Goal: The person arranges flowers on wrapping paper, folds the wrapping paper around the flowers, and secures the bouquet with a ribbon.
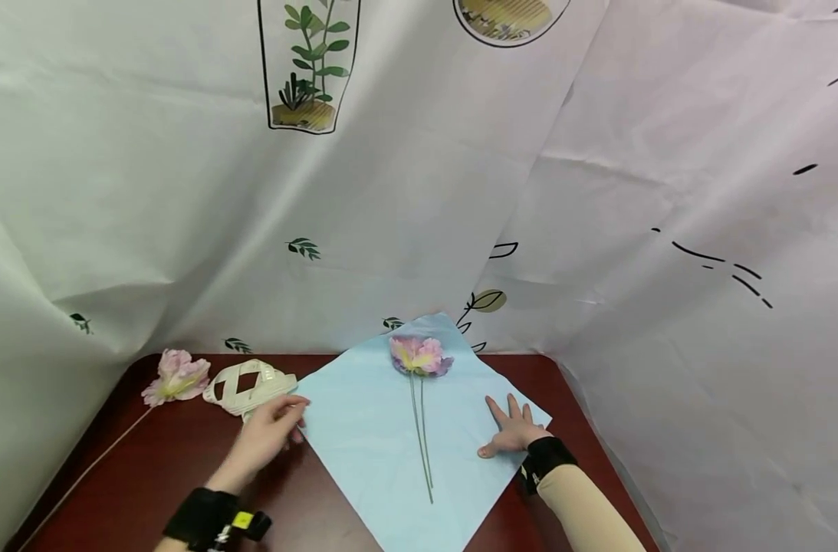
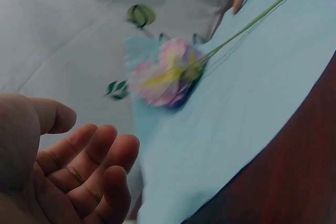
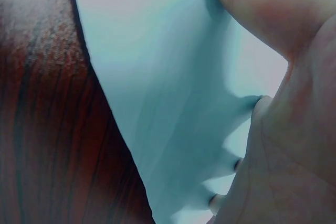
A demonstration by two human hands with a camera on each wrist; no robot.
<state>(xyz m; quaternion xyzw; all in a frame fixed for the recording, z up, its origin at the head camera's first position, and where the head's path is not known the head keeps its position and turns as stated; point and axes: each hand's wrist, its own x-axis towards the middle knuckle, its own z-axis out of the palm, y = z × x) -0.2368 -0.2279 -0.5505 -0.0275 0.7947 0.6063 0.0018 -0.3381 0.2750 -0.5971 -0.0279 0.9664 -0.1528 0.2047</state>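
A sheet of light blue wrapping paper (image 1: pixel 363 437) lies as a diamond on the table, its far corner up against the backdrop. On it rests a pink and yellow artificial flower (image 1: pixel 419 356), stem toward me. A thin line beside the stem may be a second stem or a shadow. My left hand (image 1: pixel 270 429) is by the paper's left corner. Its fingers (image 2: pixel 123 150) are loosely bent with nothing between them in the left wrist view. With fingers spread, my right hand (image 1: pixel 514 431) rests on the paper near its right corner.
Just beyond my left hand sits a cream, ribbon-like bundle (image 1: pixel 278 381). Another pink flower (image 1: pixel 177 377) with a long stem lies at the table's left edge. A printed white cloth (image 1: pixel 405 192) hangs behind the dark red table (image 1: pixel 156 483).
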